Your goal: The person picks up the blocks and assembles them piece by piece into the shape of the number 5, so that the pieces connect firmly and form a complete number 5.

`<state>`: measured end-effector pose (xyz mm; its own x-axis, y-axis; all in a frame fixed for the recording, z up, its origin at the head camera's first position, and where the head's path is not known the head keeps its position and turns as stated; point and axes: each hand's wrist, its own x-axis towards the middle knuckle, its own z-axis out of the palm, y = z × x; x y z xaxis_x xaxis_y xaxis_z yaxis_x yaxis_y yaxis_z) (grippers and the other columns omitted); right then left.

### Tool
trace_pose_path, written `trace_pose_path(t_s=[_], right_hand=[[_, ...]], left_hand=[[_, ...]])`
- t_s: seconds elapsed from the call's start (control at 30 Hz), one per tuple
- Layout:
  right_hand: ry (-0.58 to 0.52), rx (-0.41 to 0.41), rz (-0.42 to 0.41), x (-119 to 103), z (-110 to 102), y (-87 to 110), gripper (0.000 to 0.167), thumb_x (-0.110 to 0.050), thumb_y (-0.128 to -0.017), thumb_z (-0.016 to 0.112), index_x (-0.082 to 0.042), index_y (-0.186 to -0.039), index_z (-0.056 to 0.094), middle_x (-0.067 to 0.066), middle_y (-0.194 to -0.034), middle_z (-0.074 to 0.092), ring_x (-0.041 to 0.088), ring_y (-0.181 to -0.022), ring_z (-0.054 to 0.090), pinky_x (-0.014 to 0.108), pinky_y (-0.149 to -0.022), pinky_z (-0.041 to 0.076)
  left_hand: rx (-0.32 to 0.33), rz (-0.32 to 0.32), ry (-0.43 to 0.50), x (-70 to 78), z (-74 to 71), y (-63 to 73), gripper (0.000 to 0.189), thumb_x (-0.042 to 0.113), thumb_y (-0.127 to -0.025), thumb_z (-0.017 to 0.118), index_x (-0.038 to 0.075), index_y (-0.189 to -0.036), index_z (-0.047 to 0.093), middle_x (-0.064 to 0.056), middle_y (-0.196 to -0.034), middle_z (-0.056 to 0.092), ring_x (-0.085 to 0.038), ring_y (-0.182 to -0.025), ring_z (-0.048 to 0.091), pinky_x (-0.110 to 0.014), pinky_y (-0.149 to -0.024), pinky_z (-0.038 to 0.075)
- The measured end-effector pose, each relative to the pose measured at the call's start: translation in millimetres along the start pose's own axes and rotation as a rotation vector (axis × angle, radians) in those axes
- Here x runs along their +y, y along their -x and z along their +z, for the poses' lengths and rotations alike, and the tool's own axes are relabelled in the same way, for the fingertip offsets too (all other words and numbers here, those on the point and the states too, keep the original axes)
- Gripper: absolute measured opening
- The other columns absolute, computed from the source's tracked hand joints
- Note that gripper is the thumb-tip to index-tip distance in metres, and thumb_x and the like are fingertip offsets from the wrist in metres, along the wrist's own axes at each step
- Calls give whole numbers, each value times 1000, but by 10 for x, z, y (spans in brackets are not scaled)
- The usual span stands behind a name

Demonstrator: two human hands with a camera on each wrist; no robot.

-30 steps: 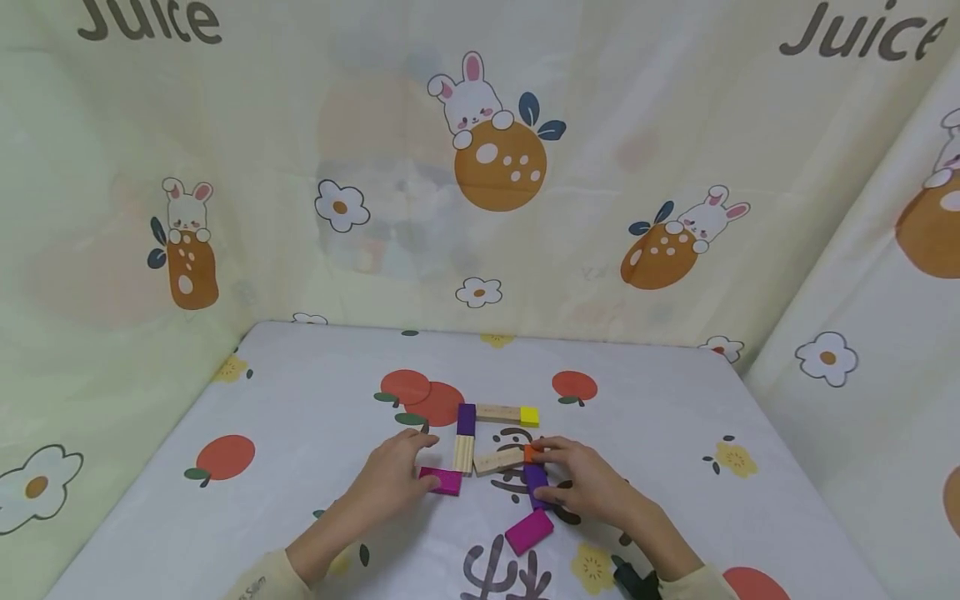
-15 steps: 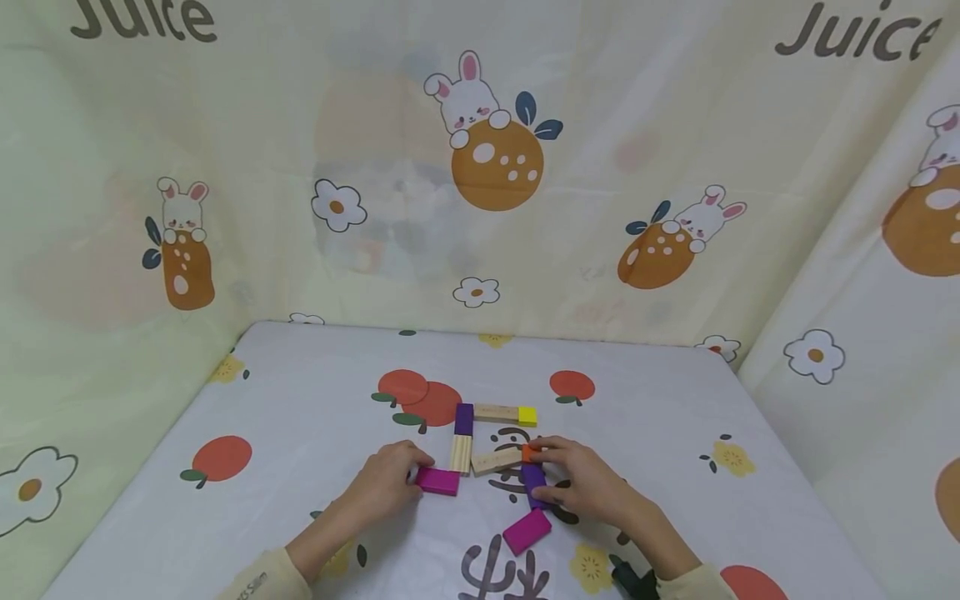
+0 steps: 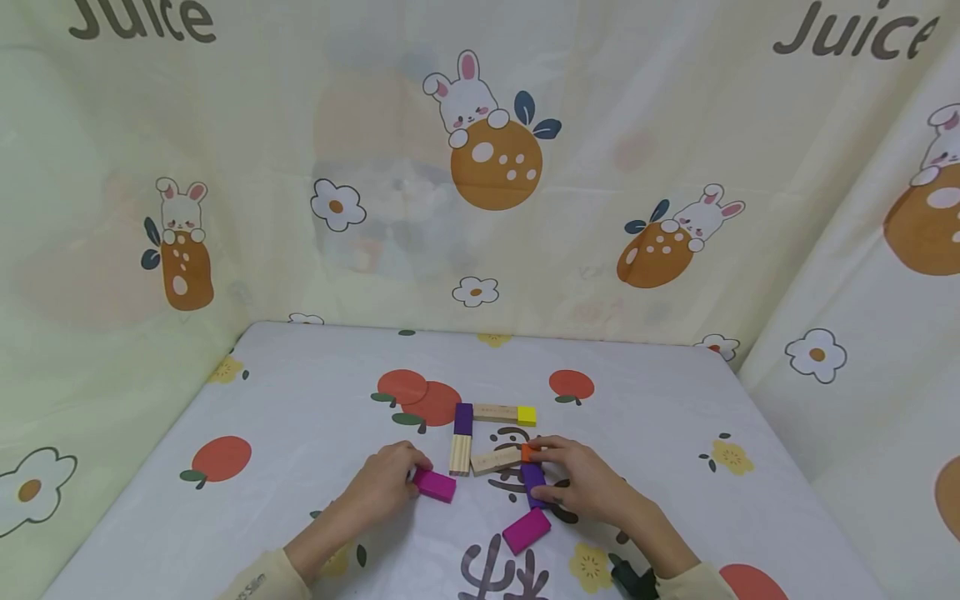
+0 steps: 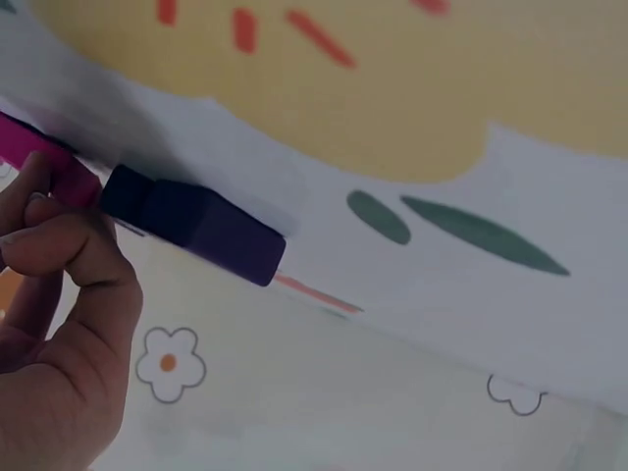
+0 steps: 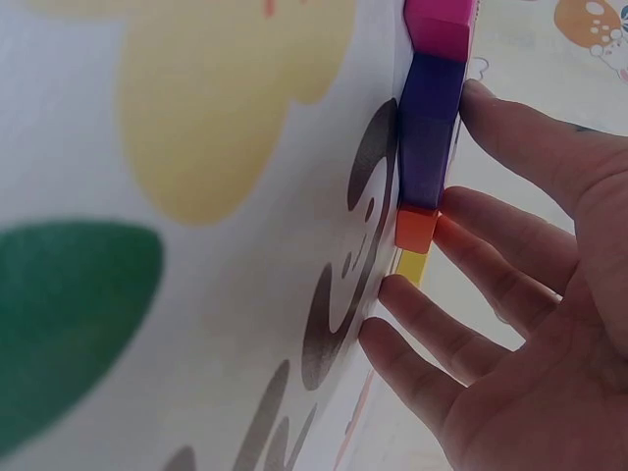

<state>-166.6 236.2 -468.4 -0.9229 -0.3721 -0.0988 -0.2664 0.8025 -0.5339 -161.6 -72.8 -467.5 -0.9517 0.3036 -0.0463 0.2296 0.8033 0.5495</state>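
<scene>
In the head view my left hand (image 3: 386, 483) pinches the left end of a magenta wooden block (image 3: 435, 485), which lies slanted on the cloth. Its curled fingers show on that block (image 4: 74, 186) in the left wrist view too. Fingers mostly straight, my right hand (image 3: 588, 483) touches a violet block (image 3: 533, 483) and an orange block (image 3: 527, 452). A second magenta block (image 3: 527, 531) lies at the violet block's near end. Left of the orange block runs a plain wooden block (image 3: 495, 461). A plain block stack (image 3: 461, 455) and a dark purple block (image 3: 463, 419) form an upright line.
Another plain block (image 3: 495, 413) with a yellow block (image 3: 527, 416) at its end extends right from the dark purple one. A dark object (image 3: 633, 579) sits by the right sleeve. Patterned cloth (image 3: 300, 400) covers the table; printed curtains (image 3: 390, 125) hang behind and beside it.
The left magenta block has come slightly away from the plain stack, and its right end has swung toward me. My left hand has shifted slightly left; the right hand stays put.
</scene>
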Motion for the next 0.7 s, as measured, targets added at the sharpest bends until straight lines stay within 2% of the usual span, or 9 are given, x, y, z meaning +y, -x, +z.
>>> trace_pose_path(t_s=[0.17,0.33,0.47,0.57,0.7], right_hand=[[0,2,14,-6,2,10,54,-27,-87,88,-8,-135,73,8,-154,60,40,-148,50,65,-121,41],[-5,7,26,-11,8,7,54,-27,-86,89,-8,-135,73,7,-154,60,40,-148,50,65,-121,42],[-5,7,38,-14,13,4,54,-27,-87,89,-9,-135,73,7,-154,60,39,-148,50,64,-121,42],[4,10,33,-9,19,-1,53,-27,-87,88,-9,-135,73,7,-154,60,39,-148,50,64,-121,42],[3,12,24,4,24,-14,53,-26,-88,88,-9,-135,73,8,-154,60,39,-148,50,64,-121,42]], left_hand=[[-16,14,1,34,-43,30,26,-9,-85,79,3,-108,81,-10,-104,73,-23,-97,65,-45,-90,63],[-75,28,44,82,-51,70,26,-7,-86,79,5,-109,81,-10,-110,75,-29,-107,68,-52,-98,61],[-110,81,68,137,-47,117,26,-8,-86,78,5,-108,81,-11,-111,77,-33,-111,69,-56,-102,58],[-124,114,74,187,-42,149,26,-7,-84,80,6,-107,81,-10,-110,77,-32,-110,70,-57,-102,58],[-160,122,71,240,-15,175,27,-3,-83,83,8,-107,82,-6,-109,78,-26,-106,70,-52,-99,60]])
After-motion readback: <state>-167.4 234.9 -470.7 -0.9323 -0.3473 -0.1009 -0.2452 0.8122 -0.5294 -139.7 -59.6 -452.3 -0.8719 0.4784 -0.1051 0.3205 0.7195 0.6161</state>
